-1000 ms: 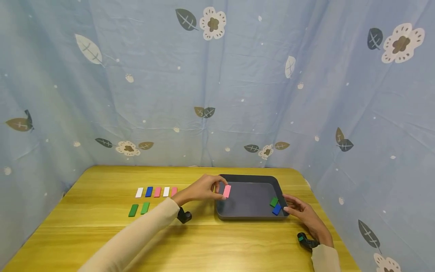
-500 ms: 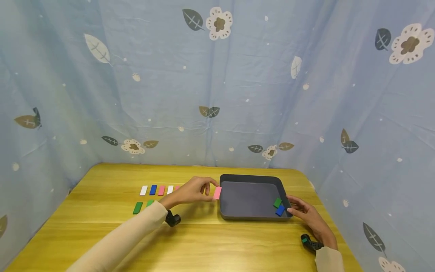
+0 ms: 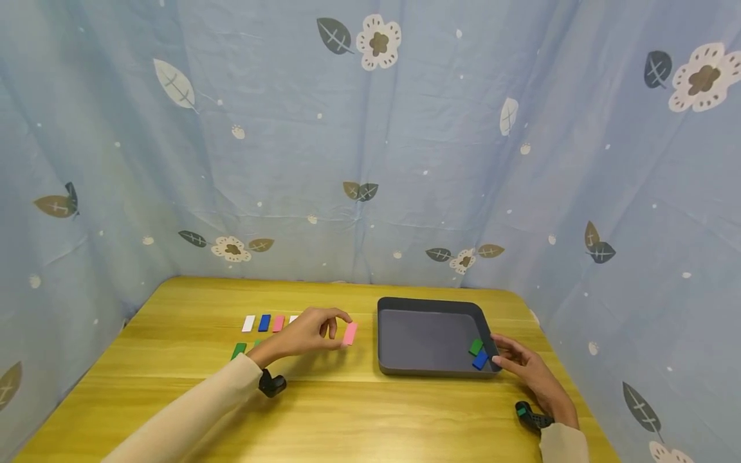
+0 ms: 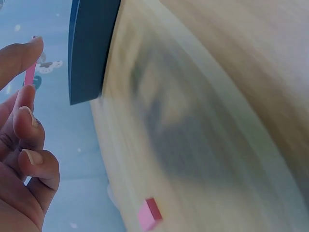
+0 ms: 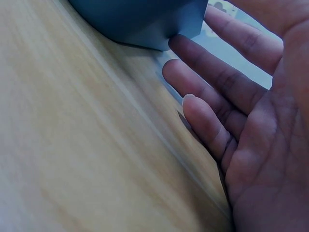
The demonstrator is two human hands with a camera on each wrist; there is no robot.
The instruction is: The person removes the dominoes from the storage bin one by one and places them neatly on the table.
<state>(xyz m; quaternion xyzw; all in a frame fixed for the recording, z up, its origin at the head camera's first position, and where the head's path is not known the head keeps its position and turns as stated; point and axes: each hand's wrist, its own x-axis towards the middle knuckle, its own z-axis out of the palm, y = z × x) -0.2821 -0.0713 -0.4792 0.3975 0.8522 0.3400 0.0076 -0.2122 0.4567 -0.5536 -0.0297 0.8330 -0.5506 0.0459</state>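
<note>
In the head view my left hand [image 3: 309, 333] pinches a pink rectangular block [image 3: 350, 334] between thumb and fingertip, above the table and left of the grey tray [image 3: 384, 371]. The left wrist view shows that block [image 4: 30, 75] nearly edge-on, its other fingers loosely curled. My right hand [image 3: 529, 370] is at the tray's right side, its fingers loosely extended. In the right wrist view a fingertip meets the outer wall of the tray [image 5: 159, 29]. A green block [image 3: 476, 347] and a blue block [image 3: 480, 360] lie inside the tray's right end.
On the table's left lie a white block [image 3: 248, 323], a blue block [image 3: 264, 323], a pink block [image 3: 278, 323] and a green block [image 3: 238, 350]. My left hand partly hides others. Another pink block [image 4: 150, 214] shows in the left wrist view. A patterned curtain [image 3: 289, 161] surrounds the table.
My left hand has moved left with the pink block, from over the tray's left edge to above the bare table. The right hand stays at the tray; the head view has shifted slightly.
</note>
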